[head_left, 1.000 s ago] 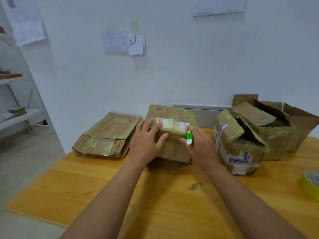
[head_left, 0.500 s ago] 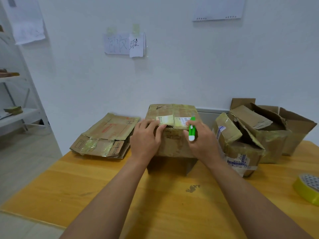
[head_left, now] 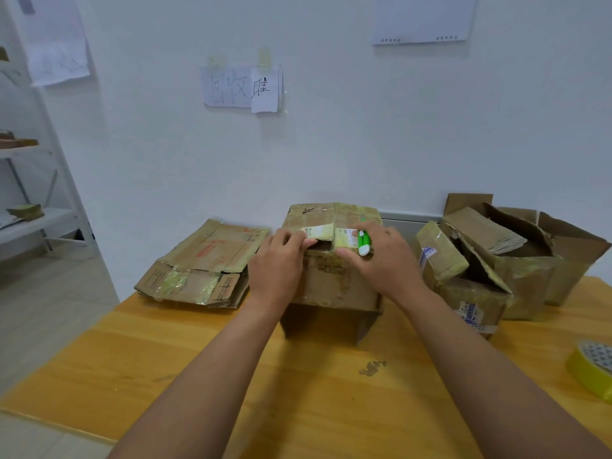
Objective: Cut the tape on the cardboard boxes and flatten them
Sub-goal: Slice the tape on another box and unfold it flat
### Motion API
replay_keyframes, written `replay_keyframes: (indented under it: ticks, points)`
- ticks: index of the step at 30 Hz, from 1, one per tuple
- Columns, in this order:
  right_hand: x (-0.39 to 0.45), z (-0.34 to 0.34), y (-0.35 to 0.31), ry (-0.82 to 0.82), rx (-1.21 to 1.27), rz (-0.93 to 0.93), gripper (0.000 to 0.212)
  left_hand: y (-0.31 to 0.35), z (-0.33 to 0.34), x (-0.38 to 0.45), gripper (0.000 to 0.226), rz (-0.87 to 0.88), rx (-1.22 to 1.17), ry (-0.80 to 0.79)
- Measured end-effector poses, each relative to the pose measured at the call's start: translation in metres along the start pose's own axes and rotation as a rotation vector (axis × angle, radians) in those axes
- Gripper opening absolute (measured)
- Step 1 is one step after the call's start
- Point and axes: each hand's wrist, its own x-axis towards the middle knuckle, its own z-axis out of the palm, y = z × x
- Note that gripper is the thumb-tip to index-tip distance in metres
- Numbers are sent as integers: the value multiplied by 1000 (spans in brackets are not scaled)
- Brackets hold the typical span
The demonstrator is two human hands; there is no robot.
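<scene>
Middle box stands on the table, top seam parted, dark gap showing. Left hand pinches the left flap edge; right hand grips the green cutter while its fingertips press the right flap. Left of box: flattened pile. Right: opened boxes, tape roll. Judgement: pull flaps apart evenly, blade pointed away from the left fingers.

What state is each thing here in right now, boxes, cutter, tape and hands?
Middle box: upright, top flaps parting.
Flattened boxes: stacked flat.
Right boxes: open, unflattened.
Green cutter: held in right hand.
Left hand: gripping a flap.
Right hand: gripping flap and cutter.
Tape roll: lying on table.
</scene>
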Motion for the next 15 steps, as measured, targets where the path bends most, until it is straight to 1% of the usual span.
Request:
replay_keyframes:
  ticks: [3,5,8,10,12,15]
  points:
    - [1,4,-2,-49,41,23,55,-5,-1,0,49,14,17,15]
    - [1,8,-2,-55,60,31,54,-6,-3,1,47,8,21,11]
    - [3,11,-4,-29,56,-6,50,-6,-5,2,44,7,60,-2]
    - [3,10,-6,-3,54,-27,47,-7,-7,1,41,10,52,-32]
    - [3,9,-6,10,42,-45,46,-7,-10,-1,39,-11,-12,-79]
    - [1,9,-5,20,41,-65,50,-5,-15,-2,48,-24,-81,-146]
